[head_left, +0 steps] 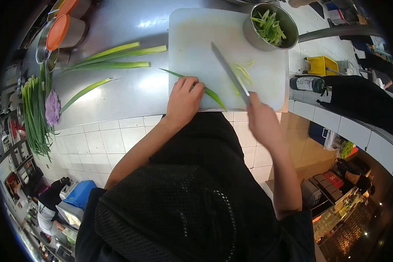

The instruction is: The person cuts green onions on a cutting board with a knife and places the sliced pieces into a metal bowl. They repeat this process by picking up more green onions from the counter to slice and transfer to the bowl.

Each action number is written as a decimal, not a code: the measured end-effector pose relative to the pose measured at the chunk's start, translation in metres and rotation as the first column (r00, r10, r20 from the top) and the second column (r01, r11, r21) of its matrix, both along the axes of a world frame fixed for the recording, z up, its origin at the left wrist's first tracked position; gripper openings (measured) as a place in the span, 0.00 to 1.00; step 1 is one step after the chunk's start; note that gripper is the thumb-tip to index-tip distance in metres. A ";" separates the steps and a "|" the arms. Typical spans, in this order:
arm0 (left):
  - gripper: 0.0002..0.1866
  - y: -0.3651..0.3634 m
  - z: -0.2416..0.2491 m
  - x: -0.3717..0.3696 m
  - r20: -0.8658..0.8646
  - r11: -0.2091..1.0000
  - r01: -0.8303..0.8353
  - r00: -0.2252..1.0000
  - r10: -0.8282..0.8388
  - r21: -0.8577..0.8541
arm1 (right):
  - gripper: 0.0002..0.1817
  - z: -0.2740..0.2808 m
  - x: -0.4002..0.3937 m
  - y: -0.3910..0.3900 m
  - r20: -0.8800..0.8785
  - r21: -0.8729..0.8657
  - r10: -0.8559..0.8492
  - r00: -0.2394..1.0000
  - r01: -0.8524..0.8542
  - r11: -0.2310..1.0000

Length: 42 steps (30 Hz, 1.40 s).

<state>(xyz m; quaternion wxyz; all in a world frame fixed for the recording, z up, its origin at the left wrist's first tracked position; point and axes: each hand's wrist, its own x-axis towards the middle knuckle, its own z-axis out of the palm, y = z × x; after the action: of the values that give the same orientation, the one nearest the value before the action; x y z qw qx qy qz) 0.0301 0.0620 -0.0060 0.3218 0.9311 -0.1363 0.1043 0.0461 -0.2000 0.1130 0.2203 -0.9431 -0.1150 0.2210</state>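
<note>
My left hand (185,98) rests at the near left part of the white cutting board (196,35), its fingers curled down on a green onion leaf (215,98). The leaf sticks out on both sides of the fingers. In my right hand (265,124) is a kitchen knife (228,66), gripped by the handle, its blade pointing away to the upper left over the board. Thin green onion strips (246,73) lie just right of the blade. At the board's far right corner stands a metal saucepan (258,43) holding sliced green onion (270,29).
Several green onion stalks (118,56) lie on the steel counter (131,94) left of the board. Farther left are a green onion bunch (35,113), a purple cloth (53,108) and an orange-lidded container (59,32). The saucepan's long handle (336,32) extends right.
</note>
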 end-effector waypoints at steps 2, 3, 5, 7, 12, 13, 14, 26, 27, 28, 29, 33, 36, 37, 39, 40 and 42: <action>0.12 -0.004 -0.001 0.002 0.009 1.000 0.005 1.000 -0.005 0.014 | 0.17 0.002 -0.014 0.019 0.020 0.047 0.045 0.999 -0.046 0.998; 0.13 -0.002 0.000 0.002 0.010 0.999 0.015 1.000 -0.015 0.033 | 0.19 -0.005 -0.018 0.024 0.031 0.040 0.096 0.995 -0.097 0.994; 0.15 -0.001 0.002 -0.002 0.005 0.998 0.025 1.000 -0.025 0.057 | 0.20 -0.019 -0.021 0.029 0.025 0.016 0.138 0.990 -0.138 0.990; 0.15 0.000 0.006 -0.001 0.014 0.997 0.029 0.999 -0.031 0.077 | 0.21 -0.012 -0.019 0.032 0.024 -0.013 0.188 0.982 -0.188 0.982; 0.15 -0.001 0.013 0.001 0.006 0.990 0.038 0.999 -0.039 0.135 | 0.22 0.052 -0.049 0.020 -0.008 -0.083 0.256 0.967 -0.256 0.963; 0.15 0.001 0.013 0.000 0.011 0.986 0.046 0.999 -0.048 0.160 | 0.22 0.055 -0.055 0.018 -0.012 -0.085 0.270 0.963 -0.270 0.959; 0.15 0.002 0.013 -0.001 0.006 0.987 0.032 0.999 -0.034 0.159 | 0.22 0.057 -0.061 0.018 -0.069 -0.112 0.236 0.969 -0.243 0.964; 0.14 0.010 0.002 0.001 0.040 0.993 0.080 0.996 -0.084 0.085 | 0.21 0.032 -0.031 0.052 -0.001 0.004 0.191 0.982 -0.191 0.982; 0.14 0.011 0.000 0.001 0.041 0.993 0.084 0.995 -0.088 0.086 | 0.20 0.042 -0.037 0.050 -0.022 -0.027 0.217 0.976 -0.218 0.976; 0.14 0.011 -0.001 0.000 0.042 0.993 0.084 0.995 -0.087 0.087 | 0.20 0.033 -0.041 0.049 -0.025 -0.034 0.224 0.974 -0.225 0.974; 0.14 0.012 -0.001 0.000 0.042 0.994 0.076 0.996 -0.079 0.082 | 0.20 0.011 -0.048 0.047 -0.016 -0.029 0.179 0.984 -0.180 0.983; 0.13 0.013 0.002 0.002 0.062 0.995 0.080 0.995 -0.084 0.068 | 0.19 -0.046 -0.036 0.061 -0.004 0.007 0.075 0.997 -0.075 0.997; 0.13 0.015 0.003 0.000 0.071 0.993 0.105 0.992 -0.109 0.060 | 0.16 -0.042 -0.006 0.055 -0.078 0.109 0.046 0.996 -0.038 0.993; 0.13 0.013 0.003 0.001 0.075 0.993 0.104 0.991 -0.107 0.051 | 0.16 -0.037 0.001 0.045 -0.073 0.107 0.037 0.997 -0.029 0.994; 0.13 0.008 0.003 0.000 0.073 0.993 0.109 0.991 -0.111 0.043 | 0.13 -0.026 0.010 0.023 -0.087 0.232 -0.010 0.996 0.030 0.972; 0.13 0.007 0.003 -0.001 0.069 0.994 0.106 0.992 -0.109 0.038 | 0.11 -0.022 0.011 0.019 -0.011 0.195 -0.014 1.000 0.016 0.981; 0.13 0.011 0.009 0.000 0.098 0.995 0.088 0.991 -0.093 0.048 | 0.11 -0.001 0.010 0.022 -0.025 0.123 -0.005 1.000 0.008 0.992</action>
<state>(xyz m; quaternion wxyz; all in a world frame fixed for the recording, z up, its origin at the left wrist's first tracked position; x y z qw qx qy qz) 0.0298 0.0732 0.0033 0.2986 0.9244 -0.1966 0.1332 0.0556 -0.1776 0.1116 0.2801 -0.9253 -0.1224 0.2245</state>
